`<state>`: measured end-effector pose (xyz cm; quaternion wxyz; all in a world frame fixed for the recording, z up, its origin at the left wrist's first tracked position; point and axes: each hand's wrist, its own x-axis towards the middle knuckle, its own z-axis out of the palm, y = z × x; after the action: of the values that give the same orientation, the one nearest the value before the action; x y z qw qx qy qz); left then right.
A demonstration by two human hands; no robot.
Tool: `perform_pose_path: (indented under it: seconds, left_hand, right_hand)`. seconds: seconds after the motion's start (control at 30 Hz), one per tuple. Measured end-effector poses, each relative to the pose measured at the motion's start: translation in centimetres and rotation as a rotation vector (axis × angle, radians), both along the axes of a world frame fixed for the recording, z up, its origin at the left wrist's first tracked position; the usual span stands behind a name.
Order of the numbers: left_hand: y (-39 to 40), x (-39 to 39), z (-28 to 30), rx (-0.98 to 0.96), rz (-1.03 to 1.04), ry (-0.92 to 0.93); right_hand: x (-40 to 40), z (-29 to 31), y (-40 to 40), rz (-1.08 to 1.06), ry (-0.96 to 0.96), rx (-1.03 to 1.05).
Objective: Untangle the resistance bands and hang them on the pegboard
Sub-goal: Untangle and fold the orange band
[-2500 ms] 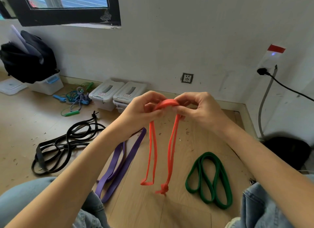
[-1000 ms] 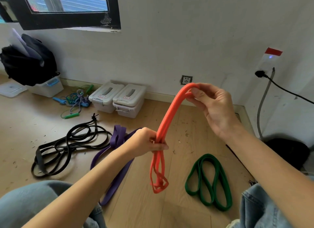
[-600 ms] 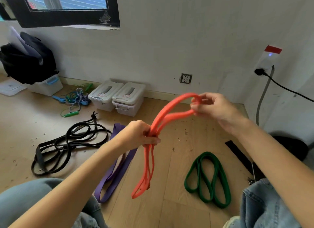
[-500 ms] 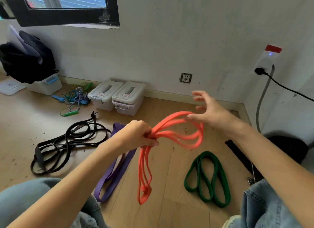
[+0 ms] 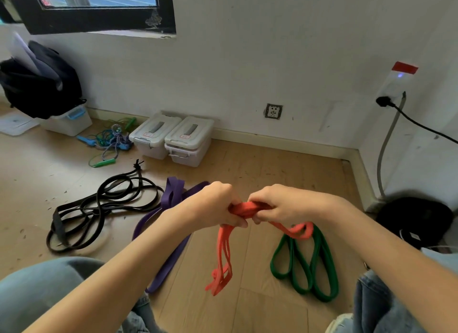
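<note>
Nearest the camera, two denim-clad knees (image 5: 37,290) frame the lower corners, and both forearms reach forward over the wooden floor (image 5: 272,174). The left hand (image 5: 218,205) and the right hand (image 5: 282,203) meet almost knuckle to knuckle, each with its fingers (image 5: 239,223) curled tight round the orange resistance band (image 5: 244,208), which is bunched into several strands. The short bridge of band between the two fists runs side to side; from the left fist a bundle of loops hangs straight down and ends just above the floor, while from the right fist a smaller loop droops down and to the right, in front of the green band (image 5: 314,265). So the band's slack lies below and outward of both hands, and neither hand is nearer than the other: any gathering or pulling apart would likely act along that left-right axis. The green band lies folded in neat loops on the floor to the right, the purple band (image 5: 171,196) stretches flat on the left, and the black band (image 5: 99,208) is a loose coil farther left; these look already separated. No pegboard is in view, so hanging seems yet to come. Beyond stand two lidded plastic boxes (image 5: 173,139), a jumble of skipping ropes (image 5: 109,141), a black backpack (image 5: 37,84) and the white wall (image 5: 247,60).
</note>
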<state>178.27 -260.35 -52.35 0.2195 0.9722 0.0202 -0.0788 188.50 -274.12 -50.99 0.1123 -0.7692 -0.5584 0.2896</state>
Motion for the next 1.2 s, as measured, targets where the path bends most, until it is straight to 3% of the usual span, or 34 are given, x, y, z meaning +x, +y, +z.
perform_pose_path:
  seconds: [0.2, 0.47, 0.67, 0.83, 1.03, 1.2]
  left_hand:
    - [0.7, 0.0, 0.8, 0.042, 0.046, -0.057]
    - [1.4, -0.5, 1.6, 0.073, 0.035, -0.033]
    - [1.9, -0.4, 1.9, 0.01, 0.034, -0.066]
    - [1.8, 0.0, 1.3, -0.115, 0.062, -0.136]
    - [1.8, 0.3, -0.6, -0.325, 0.087, -0.148]
    - [1.9, 0.4, -1.3, -0.478, 0.126, -0.185]
  right_hand:
    - [0.8, 0.0, -0.6, -0.102, 0.044, 0.074]
    - [0.9, -0.1, -0.5, -0.128, -0.08, 0.219]
    - [0.0, -0.6, 0.2, -0.08, 0.218, 0.217]
    - [0.8, 1.0, -0.4, -0.082, 0.282, 0.281]
    - [1.3, 2.5, -0.7, -0.112, 0.35, 0.466]
    - [1.5, 3.0, -0.8, -0.226, 0.591, 0.676]
